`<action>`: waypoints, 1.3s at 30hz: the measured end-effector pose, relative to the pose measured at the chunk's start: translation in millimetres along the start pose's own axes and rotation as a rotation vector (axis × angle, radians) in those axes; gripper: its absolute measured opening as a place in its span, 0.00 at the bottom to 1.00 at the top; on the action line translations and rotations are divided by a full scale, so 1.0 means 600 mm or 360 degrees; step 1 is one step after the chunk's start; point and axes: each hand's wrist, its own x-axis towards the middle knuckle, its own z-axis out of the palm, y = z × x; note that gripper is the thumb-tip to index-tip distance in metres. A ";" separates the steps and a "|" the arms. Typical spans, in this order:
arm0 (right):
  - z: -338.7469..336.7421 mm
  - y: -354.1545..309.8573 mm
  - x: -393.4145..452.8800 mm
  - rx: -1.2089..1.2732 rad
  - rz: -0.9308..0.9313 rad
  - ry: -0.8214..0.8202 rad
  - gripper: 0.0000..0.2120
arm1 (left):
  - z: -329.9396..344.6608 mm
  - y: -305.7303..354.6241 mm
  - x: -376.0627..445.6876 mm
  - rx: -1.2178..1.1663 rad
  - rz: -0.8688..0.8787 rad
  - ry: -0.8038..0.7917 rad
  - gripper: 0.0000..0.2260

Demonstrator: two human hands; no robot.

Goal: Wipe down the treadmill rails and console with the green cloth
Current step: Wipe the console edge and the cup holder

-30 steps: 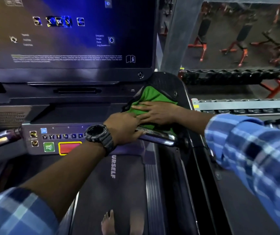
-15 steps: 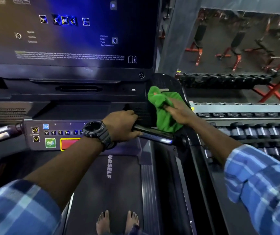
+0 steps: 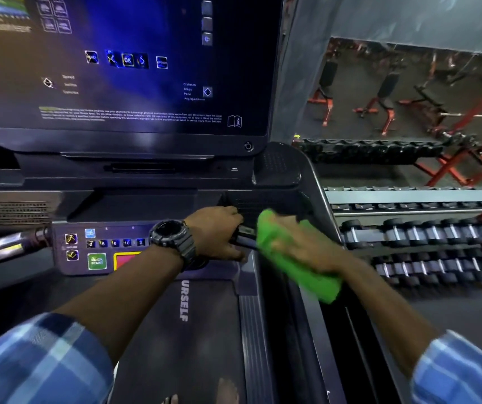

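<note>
I stand on a dark treadmill with a large lit console screen [image 3: 129, 68] above a button panel [image 3: 99, 249]. My left hand [image 3: 219, 231], with a black watch on the wrist, grips the chrome right handlebar [image 3: 245, 239] beside the panel. My right hand [image 3: 301, 246] presses the bright green cloth [image 3: 312, 275] against the outer end of that handlebar and the right side rail [image 3: 318, 330]. The cloth is blurred with motion and trails down toward me. A chrome left handlebar [image 3: 3, 246] shows at the left edge.
The treadmill belt [image 3: 181, 330] runs beneath me, with my bare toes at the bottom edge. The black right console tray [image 3: 277, 167] sits above the handlebar. To the right are dumbbell racks [image 3: 423, 237] and red weight benches [image 3: 379, 103] on the gym floor.
My right hand has brought the green cloth down from the right console tray onto the handlebar end and side rail, closer to me. My left hand keeps its grip on the handlebar.
</note>
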 end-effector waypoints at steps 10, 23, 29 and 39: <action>0.168 -0.090 0.106 -0.0778 0.0199 0.0881 0.20 | -0.007 0.002 -0.007 -0.0223 -0.0030 0.0145 0.43; 0.085 -0.078 0.091 -0.0943 0.0015 0.0319 0.36 | 0.013 0.009 -0.010 -0.0187 0.0098 0.0303 0.51; 0.022 -0.096 0.133 -0.0087 0.0420 -0.0458 0.30 | 0.020 0.010 -0.006 -0.0130 0.0092 0.0213 0.56; 0.163 0.031 0.048 -0.1203 -0.0058 0.1185 0.35 | 0.035 0.035 -0.001 0.0212 0.0047 0.0255 0.53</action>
